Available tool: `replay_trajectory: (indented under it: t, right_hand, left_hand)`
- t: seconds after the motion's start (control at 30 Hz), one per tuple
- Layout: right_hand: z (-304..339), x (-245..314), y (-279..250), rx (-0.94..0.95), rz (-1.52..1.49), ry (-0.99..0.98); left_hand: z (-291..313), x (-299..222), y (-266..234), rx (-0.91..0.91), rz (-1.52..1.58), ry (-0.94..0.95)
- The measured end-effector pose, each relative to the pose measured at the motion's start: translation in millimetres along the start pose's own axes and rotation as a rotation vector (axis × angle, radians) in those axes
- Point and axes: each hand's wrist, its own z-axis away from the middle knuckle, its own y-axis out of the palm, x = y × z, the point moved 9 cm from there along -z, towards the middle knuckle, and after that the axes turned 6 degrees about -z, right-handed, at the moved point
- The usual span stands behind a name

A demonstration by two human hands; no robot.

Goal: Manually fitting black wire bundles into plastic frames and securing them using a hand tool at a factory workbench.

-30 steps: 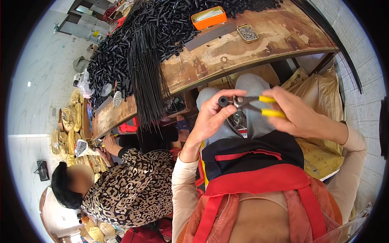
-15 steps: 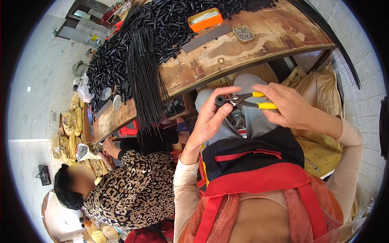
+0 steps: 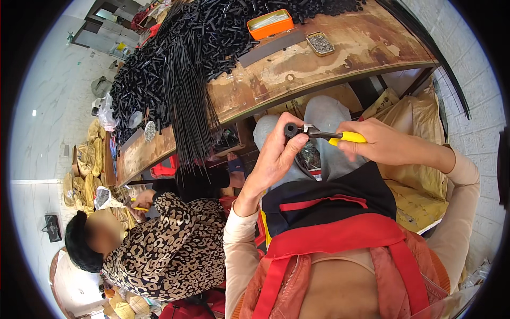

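I see the left hand [image 3: 276, 157] gripping the black tube [image 3: 290, 129] end-on; pliers [image 3: 348, 137], clasped in the right hand [image 3: 385, 141], lie left-to-right, jaws tubeward.

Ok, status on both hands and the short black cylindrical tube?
Left hand holding short black cylindrical tube. Right hand gripping yellow-handled metal pliers, tips beside the tube. Nothing visibly blocking either hand.

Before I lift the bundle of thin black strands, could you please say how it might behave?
The bundle of thin black strands is probably springy rather than limp, its strands running fairly straight past the edge of the wooden table. It may splay, since its lower tips spread apart.
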Motion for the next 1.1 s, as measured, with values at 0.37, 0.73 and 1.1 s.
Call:
replay_trajectory:
  t: [0.37,0.73,1.1]
  right_hand:
    - [-41.7,-47.5,-39.3,-0.252,0.296,-0.083]
    - [-157.3,-87.6,-170.3,-0.624,1.021,-0.386]
    - [-163.3,-111.9,-212.6,-0.712,0.515,-0.143]
  left_hand:
    - [-15.2,24.2,-15.3,-0.203,0.041,-0.055]
    - [-37.1,58.4,-11.6,-0.163,0.182,-0.106]
    - [-30.3,31.4,-3.3,-0.209,0.185,-0.046]
